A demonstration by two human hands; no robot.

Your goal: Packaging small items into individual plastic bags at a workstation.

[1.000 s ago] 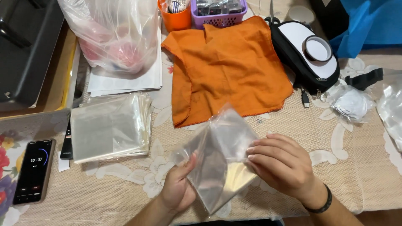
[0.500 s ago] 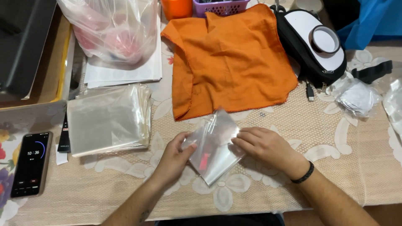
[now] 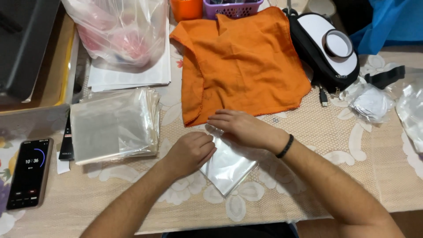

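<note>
A small clear plastic bag (image 3: 229,167) lies flat on the lace tablecloth (image 3: 335,136) in front of me. My left hand (image 3: 190,152) rests curled on the bag's left edge. My right hand (image 3: 240,127), with a black band on its wrist, presses fingers-down on the bag's upper end. Just beyond both hands lies a crumpled orange cloth (image 3: 240,61). A stack of clear plastic bags (image 3: 112,124) sits to the left of my left hand.
A phone (image 3: 28,172) with a timer lies at the left edge. A big plastic bag with pink contents (image 3: 116,31) sits on white paper. A black-and-white pouch with a tape roll (image 3: 328,48) lies at the back right, and crumpled plastic (image 3: 372,103) is at the right.
The clear bag was held up and open between both hands; both hands have lowered it onto the table and now press it flat.
</note>
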